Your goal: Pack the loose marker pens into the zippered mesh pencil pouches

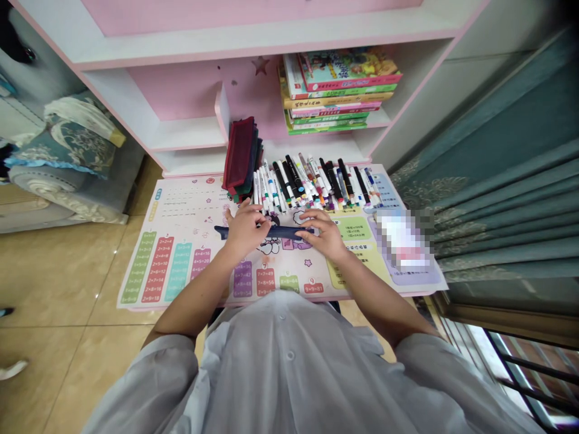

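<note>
A long, narrow navy fabric pencil case (284, 232) lies flat across the desk mat in front of me. My left hand (244, 232) grips it left of the middle, with the left end sticking out past my fingers. My right hand (323, 235) holds its right part, fingers curled over the top. Just beyond my hands, a dense row of felt-tip markers (312, 184) lies on the mat, with white, black and coloured barrels. To their left stands a stack of folded fabric pouches (239, 160) in red and dark colours.
The printed multiplication-table desk mat (172, 265) covers the desk. Behind it rises a pink-and-white shelf unit (194, 90) holding a stack of books (339, 90). A pixelated patch (402, 241) hides something at the mat's right. Teal curtains hang right; a sofa (67, 163) stands left.
</note>
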`<action>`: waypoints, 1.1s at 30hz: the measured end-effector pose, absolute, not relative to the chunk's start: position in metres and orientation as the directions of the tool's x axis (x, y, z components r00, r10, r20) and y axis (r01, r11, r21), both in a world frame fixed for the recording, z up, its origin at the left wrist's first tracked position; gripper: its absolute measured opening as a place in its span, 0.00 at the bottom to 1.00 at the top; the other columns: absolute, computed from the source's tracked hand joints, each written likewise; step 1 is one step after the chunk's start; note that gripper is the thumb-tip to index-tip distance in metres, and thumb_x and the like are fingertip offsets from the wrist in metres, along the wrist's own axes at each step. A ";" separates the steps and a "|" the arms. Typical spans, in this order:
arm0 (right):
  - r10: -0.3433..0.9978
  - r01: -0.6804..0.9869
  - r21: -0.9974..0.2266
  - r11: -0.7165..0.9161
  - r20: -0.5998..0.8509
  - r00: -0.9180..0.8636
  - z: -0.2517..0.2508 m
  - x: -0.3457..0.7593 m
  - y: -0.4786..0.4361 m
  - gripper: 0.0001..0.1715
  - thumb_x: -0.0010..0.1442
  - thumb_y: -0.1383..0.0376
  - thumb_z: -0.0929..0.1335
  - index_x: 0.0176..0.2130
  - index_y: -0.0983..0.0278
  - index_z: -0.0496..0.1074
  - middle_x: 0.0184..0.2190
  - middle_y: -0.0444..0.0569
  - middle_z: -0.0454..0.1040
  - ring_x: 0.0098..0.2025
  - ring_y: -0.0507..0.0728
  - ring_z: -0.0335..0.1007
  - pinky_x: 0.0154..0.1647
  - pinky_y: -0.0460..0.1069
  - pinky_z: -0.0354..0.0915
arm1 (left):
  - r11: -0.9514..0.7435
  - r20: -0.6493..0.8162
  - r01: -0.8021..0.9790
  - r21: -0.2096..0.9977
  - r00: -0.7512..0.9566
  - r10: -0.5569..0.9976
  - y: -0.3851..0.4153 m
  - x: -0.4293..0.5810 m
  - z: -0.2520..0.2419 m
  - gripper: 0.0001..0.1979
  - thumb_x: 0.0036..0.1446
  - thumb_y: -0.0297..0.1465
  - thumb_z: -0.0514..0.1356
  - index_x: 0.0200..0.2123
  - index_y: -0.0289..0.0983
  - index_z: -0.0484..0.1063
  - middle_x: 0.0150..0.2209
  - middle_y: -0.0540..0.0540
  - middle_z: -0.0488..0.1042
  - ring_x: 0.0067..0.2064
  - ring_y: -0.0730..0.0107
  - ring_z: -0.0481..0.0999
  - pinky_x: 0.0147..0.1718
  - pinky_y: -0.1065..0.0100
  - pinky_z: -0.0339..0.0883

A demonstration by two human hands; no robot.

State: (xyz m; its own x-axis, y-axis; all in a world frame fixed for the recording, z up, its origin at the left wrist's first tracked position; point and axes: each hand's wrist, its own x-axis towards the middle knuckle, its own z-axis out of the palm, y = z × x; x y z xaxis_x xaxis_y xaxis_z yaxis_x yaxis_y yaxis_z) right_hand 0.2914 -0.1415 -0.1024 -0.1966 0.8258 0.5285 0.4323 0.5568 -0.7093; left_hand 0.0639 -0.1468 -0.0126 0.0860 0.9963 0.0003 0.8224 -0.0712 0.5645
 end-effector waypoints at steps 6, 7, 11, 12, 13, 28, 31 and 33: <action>0.797 0.462 -0.649 0.604 0.491 -0.351 -0.088 0.296 -0.125 0.07 0.56 0.58 0.74 0.30 0.58 0.75 0.42 0.50 0.78 0.50 0.63 0.72 0.53 0.64 0.68 | -0.078 0.019 0.821 0.566 0.082 0.996 -0.145 0.061 -0.017 0.10 0.56 0.33 0.61 0.22 0.41 0.73 0.55 0.47 0.75 0.68 0.46 0.58 0.63 0.28 0.38; 0.791 0.469 -0.638 0.612 0.474 -0.388 -0.084 0.297 -0.122 0.07 0.56 0.58 0.74 0.30 0.58 0.75 0.43 0.50 0.78 0.50 0.63 0.72 0.53 0.64 0.68 | -0.081 0.027 0.820 0.566 0.080 0.996 -0.145 0.061 -0.017 0.10 0.56 0.33 0.60 0.22 0.40 0.73 0.55 0.47 0.75 0.68 0.47 0.58 0.63 0.28 0.38; 0.772 0.477 -0.620 0.623 0.391 -0.501 -0.072 0.300 -0.112 0.07 0.56 0.59 0.73 0.30 0.58 0.76 0.44 0.50 0.77 0.50 0.64 0.72 0.52 0.64 0.68 | -0.079 0.025 0.807 0.585 0.080 0.997 -0.147 0.060 -0.016 0.10 0.56 0.31 0.60 0.22 0.40 0.72 0.56 0.47 0.75 0.68 0.50 0.58 0.63 0.29 0.36; 0.768 0.472 -0.622 0.625 0.381 -0.514 -0.071 0.300 -0.110 0.07 0.56 0.58 0.73 0.30 0.58 0.76 0.44 0.50 0.76 0.51 0.64 0.72 0.52 0.64 0.68 | -0.073 0.015 0.804 0.589 0.079 0.997 -0.147 0.060 -0.015 0.10 0.56 0.31 0.60 0.22 0.40 0.72 0.56 0.47 0.75 0.68 0.50 0.57 0.63 0.29 0.36; 0.762 0.462 -0.625 0.630 0.382 -0.522 -0.070 0.300 -0.109 0.06 0.57 0.58 0.73 0.31 0.58 0.76 0.45 0.49 0.76 0.51 0.64 0.72 0.53 0.63 0.68 | -0.066 0.008 0.803 0.593 0.076 0.997 -0.148 0.060 -0.014 0.10 0.56 0.31 0.60 0.22 0.40 0.71 0.56 0.47 0.74 0.68 0.51 0.57 0.63 0.29 0.36; 0.710 0.357 -0.638 0.682 0.461 -0.532 -0.074 0.295 -0.114 0.08 0.61 0.58 0.69 0.32 0.58 0.72 0.43 0.51 0.75 0.50 0.61 0.72 0.52 0.61 0.68 | -0.071 0.017 0.814 0.576 0.075 0.997 -0.151 0.058 -0.016 0.09 0.56 0.32 0.61 0.23 0.40 0.72 0.57 0.47 0.74 0.68 0.51 0.58 0.64 0.32 0.37; 0.692 0.334 -0.631 0.700 0.483 -0.537 -0.074 0.295 -0.114 0.06 0.61 0.60 0.70 0.32 0.58 0.72 0.43 0.51 0.74 0.49 0.61 0.72 0.52 0.61 0.68 | -0.082 0.033 0.811 0.579 0.077 0.996 -0.151 0.057 -0.016 0.10 0.56 0.32 0.61 0.23 0.40 0.72 0.56 0.46 0.74 0.68 0.50 0.59 0.64 0.32 0.36; 0.677 0.322 -0.620 0.715 0.501 -0.540 -0.075 0.295 -0.114 0.05 0.61 0.61 0.70 0.33 0.58 0.73 0.43 0.51 0.74 0.49 0.61 0.72 0.51 0.61 0.68 | -0.080 0.031 0.809 0.582 0.077 0.997 -0.151 0.056 -0.015 0.09 0.55 0.32 0.61 0.23 0.40 0.72 0.56 0.46 0.74 0.68 0.50 0.58 0.64 0.32 0.35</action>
